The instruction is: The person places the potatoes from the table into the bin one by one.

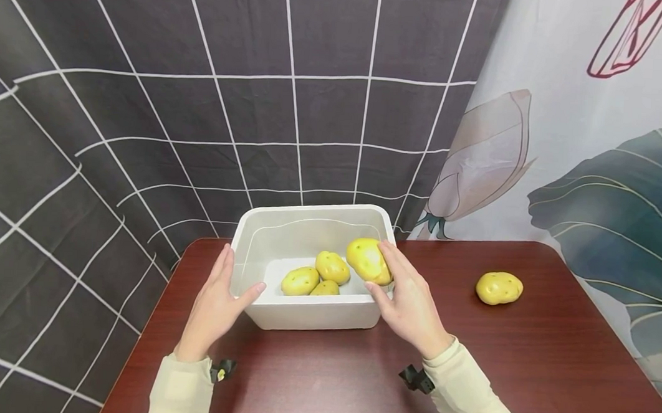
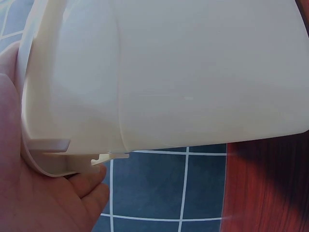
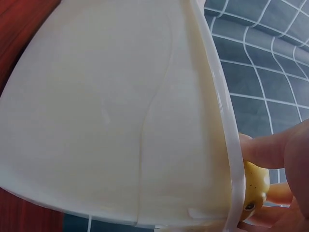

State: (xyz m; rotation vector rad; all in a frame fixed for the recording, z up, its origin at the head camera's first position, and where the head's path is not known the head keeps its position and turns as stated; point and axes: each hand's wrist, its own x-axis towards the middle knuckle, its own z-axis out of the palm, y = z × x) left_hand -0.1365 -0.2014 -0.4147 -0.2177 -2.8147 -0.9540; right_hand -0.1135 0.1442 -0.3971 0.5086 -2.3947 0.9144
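A white plastic bin (image 1: 314, 315) stands on the table in front of me. My left hand (image 1: 213, 306) grips its left end, thumb over the near rim and fingers hooked beneath the lip in the left wrist view. My right hand (image 1: 415, 307) holds a yellow potato (image 1: 364, 259) between thumb and fingers at the bin's right rim. In the right wrist view this potato (image 3: 256, 186) is partly hidden behind the rim. Inside the bin lie three more potatoes: one at left (image 1: 300, 281), one farther back (image 1: 332, 267) and one half hidden by the near wall (image 1: 325, 288).
Another yellow potato (image 1: 498, 288) lies on the dark red wooden table (image 1: 322, 381), well to the right of the bin. Behind the table hangs a dark cloth with a white grid (image 1: 330, 113), and a flower-patterned curtain (image 1: 496, 159) at right.
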